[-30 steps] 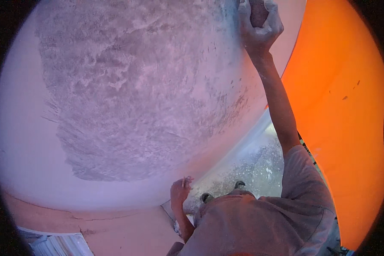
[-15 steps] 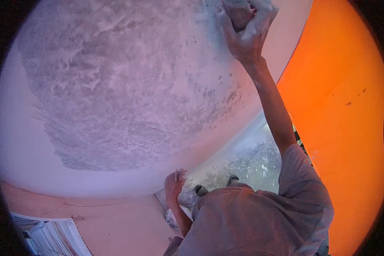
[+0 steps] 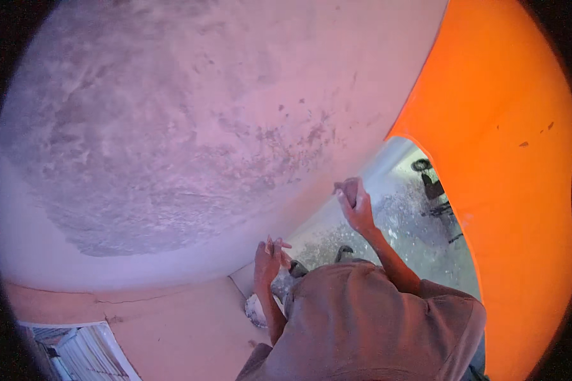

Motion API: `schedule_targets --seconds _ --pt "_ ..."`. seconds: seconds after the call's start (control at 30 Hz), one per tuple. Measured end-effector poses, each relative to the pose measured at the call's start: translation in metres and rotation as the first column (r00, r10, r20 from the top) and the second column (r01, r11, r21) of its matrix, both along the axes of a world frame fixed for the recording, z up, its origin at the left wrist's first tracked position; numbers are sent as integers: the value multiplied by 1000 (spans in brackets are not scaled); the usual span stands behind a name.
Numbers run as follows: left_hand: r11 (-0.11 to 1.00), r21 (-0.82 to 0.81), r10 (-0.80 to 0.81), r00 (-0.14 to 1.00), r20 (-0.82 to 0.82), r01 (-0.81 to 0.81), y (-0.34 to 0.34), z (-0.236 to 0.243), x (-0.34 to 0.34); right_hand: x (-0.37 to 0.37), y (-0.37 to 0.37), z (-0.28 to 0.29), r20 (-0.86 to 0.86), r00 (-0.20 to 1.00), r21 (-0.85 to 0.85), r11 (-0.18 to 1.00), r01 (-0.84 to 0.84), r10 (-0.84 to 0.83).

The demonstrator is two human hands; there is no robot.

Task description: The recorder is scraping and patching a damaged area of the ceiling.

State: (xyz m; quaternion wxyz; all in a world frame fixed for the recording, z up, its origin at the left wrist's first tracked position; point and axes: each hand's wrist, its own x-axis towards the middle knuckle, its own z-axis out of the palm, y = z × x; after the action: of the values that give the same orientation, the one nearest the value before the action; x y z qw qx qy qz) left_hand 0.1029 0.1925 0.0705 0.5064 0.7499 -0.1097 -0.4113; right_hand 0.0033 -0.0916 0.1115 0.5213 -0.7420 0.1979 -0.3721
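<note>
A pale, pinkish wall (image 3: 375,63) with a mottled grey patch (image 3: 140,165) fills the upper view. My right hand (image 3: 356,206) is closed on a brown sanding block (image 3: 350,190), in front of the wall's lower part. My left hand (image 3: 268,260) is lower and further left, near the wall's bottom, with bent fingers round a small, thin, pale object that I cannot make out. My dusty sandals (image 3: 297,269) show beyond my shirt.
A bright orange wall (image 3: 502,190) runs down the right side. Beyond its edge lie a speckled floor (image 3: 400,228) and dark objects (image 3: 432,187). A white bucket (image 3: 255,311) is partly behind my left arm. A cracked pink wall (image 3: 165,336) has a white-framed window (image 3: 82,352) at lower left.
My right hand has come down from high on the wall with the block in it. My left hand appears slightly higher in view. More of the floor beside the orange wall shows.
</note>
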Motion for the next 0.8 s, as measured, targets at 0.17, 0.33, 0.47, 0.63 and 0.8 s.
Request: schedule_targets --seconds 0.17,0.33,0.47,0.63,0.8 --pt "987 -143 -16 930 367 73 -48 10 -9 -24 20 -12 -21 989 112 984 -141 145" --pt "987 -134 -24 911 411 86 -97 63 -19 -23 16 0 -116 932 12 939 -344 343" --pt "988 -154 35 998 57 -26 -100 65 -31 -19 13 16 -93 870 -39 871 -489 484" --pt "961 -269 94 986 137 -54 -85 38 -41 -20 23 13 -25 784 216 769 -601 620" --pt "964 -230 162 981 108 -133 -74 45 -39 -14 27 -6 45 787 328 735 -594 616"
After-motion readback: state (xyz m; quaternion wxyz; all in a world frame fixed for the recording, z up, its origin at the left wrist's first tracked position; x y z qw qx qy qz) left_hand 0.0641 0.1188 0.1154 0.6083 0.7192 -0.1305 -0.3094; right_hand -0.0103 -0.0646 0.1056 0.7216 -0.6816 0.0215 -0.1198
